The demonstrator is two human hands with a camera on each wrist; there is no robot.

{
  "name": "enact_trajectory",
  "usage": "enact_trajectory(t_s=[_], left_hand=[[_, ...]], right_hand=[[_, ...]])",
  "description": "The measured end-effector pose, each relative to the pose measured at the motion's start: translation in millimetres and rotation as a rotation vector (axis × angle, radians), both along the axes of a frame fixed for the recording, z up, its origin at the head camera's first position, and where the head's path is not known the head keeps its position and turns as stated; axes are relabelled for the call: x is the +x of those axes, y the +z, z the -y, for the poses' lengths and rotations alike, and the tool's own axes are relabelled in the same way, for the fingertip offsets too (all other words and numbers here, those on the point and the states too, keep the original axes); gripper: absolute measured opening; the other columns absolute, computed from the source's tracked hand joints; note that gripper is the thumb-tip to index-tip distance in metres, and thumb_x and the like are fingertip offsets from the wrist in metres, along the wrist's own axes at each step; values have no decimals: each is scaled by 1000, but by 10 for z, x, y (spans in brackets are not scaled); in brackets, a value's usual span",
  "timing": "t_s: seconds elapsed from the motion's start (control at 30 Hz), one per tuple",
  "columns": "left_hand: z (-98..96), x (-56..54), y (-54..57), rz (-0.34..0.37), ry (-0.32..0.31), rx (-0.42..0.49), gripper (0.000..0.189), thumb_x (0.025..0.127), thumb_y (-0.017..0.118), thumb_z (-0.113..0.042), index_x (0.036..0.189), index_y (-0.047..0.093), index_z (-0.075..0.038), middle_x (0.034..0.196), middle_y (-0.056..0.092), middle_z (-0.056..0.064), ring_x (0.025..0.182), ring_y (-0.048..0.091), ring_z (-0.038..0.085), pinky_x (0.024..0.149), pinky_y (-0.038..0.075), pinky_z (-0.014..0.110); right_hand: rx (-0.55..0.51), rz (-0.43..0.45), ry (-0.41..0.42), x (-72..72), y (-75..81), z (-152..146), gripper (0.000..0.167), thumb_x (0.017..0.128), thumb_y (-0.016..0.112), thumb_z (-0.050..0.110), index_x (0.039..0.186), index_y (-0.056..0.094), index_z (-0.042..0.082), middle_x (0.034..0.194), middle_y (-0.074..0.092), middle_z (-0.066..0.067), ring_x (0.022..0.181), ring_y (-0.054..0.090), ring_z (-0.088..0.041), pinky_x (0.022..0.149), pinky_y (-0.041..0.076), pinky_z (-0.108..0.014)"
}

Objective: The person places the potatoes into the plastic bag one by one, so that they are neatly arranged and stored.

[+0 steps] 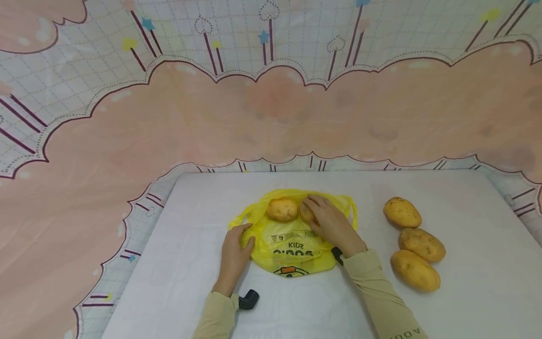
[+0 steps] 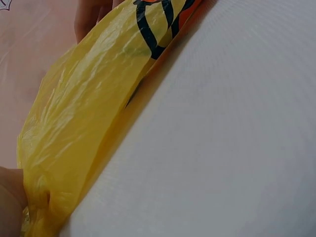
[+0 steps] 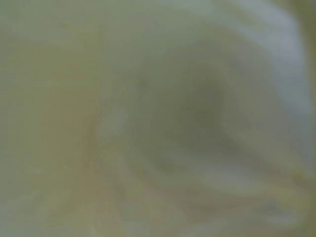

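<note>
A yellow plastic bag (image 1: 292,261) with dark print lies on the white table, its mouth toward the far side. One potato (image 1: 282,209) sits in the mouth of the bag. Beside it, a second potato (image 1: 306,213) is gripped by my right hand (image 1: 332,223), whose fingers cover much of it. At the bag's left edge, my left hand (image 1: 235,252) holds the plastic between thumb and fingers. The left wrist view shows the bag's side (image 2: 84,123) raised off the table and bunched near the hand. Blurred yellowish plastic fills the right wrist view.
Three potatoes lie to the right of the bag: one farthest back (image 1: 402,212), a middle one (image 1: 422,245) and a nearer one (image 1: 415,270). The white table (image 1: 169,282) ends at a patterned pink cloth (image 1: 275,117) behind and at the sides.
</note>
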State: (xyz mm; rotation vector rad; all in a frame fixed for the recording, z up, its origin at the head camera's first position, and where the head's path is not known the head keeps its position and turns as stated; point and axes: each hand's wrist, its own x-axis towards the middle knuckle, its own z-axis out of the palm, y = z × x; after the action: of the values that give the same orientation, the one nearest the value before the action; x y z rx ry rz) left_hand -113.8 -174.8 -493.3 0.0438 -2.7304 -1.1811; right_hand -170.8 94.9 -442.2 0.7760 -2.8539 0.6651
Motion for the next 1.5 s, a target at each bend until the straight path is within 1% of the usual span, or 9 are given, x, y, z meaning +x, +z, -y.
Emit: enact_trajectory(t_s=[0.3, 0.53, 0.7, 0.93, 1.17, 1.33, 1.5], left_hand=[[-7, 2, 9, -6, -3, -5, 36, 91, 70, -8, 127, 63, -5, 127, 63, 14, 121, 55, 32, 105, 44, 48], [-14, -1, 16, -4, 1, -11, 36, 91, 70, -8, 127, 63, -5, 127, 63, 14, 122, 54, 32, 106, 44, 49], [-15, -1, 25, 3, 6, -8, 37, 91, 70, -9, 127, 63, -5, 127, 62, 14, 123, 54, 32, 106, 44, 48], [-7, 3, 14, 9, 7, -17, 37, 92, 69, -10, 128, 63, -5, 128, 62, 14, 123, 54, 32, 106, 44, 48], [-4, 15, 8, 9, 6, -15, 37, 92, 69, -9, 128, 62, -5, 128, 62, 14, 122, 54, 32, 105, 44, 49], [-3, 16, 5, 6, 6, -17, 37, 92, 69, -9, 128, 62, -6, 127, 62, 13, 121, 54, 31, 105, 45, 48], [-8, 15, 9, 7, 5, -12, 37, 92, 69, -10, 128, 62, -6, 128, 62, 13, 121, 54, 31, 105, 44, 48]], right_hand=[[21, -4, -3, 11, 9, -2, 57, 85, 75, 5, 137, 54, 0, 142, 52, -21, 131, 49, -37, 108, 44, -49], [41, -9, 4, 30, 30, -8, 56, 87, 75, 7, 138, 53, -1, 144, 49, -21, 135, 45, -38, 112, 40, -49], [35, -37, 8, 44, 72, -8, 54, 87, 75, 8, 136, 55, -3, 142, 51, -21, 133, 47, -37, 111, 41, -48], [35, -43, 9, 99, 155, -22, 53, 87, 76, 9, 134, 55, -3, 141, 51, -21, 130, 49, -37, 107, 45, -49], [27, -40, 10, 182, 224, -67, 52, 89, 74, 9, 136, 55, 0, 143, 51, -20, 132, 48, -36, 109, 43, -49], [8, -78, 15, 247, 261, -93, 53, 87, 76, 9, 135, 56, 1, 140, 53, -19, 129, 50, -35, 108, 44, -49], [7, -128, 21, 301, 299, -119, 53, 85, 78, 9, 132, 57, 0, 137, 55, -18, 127, 51, -35, 106, 46, -47]])
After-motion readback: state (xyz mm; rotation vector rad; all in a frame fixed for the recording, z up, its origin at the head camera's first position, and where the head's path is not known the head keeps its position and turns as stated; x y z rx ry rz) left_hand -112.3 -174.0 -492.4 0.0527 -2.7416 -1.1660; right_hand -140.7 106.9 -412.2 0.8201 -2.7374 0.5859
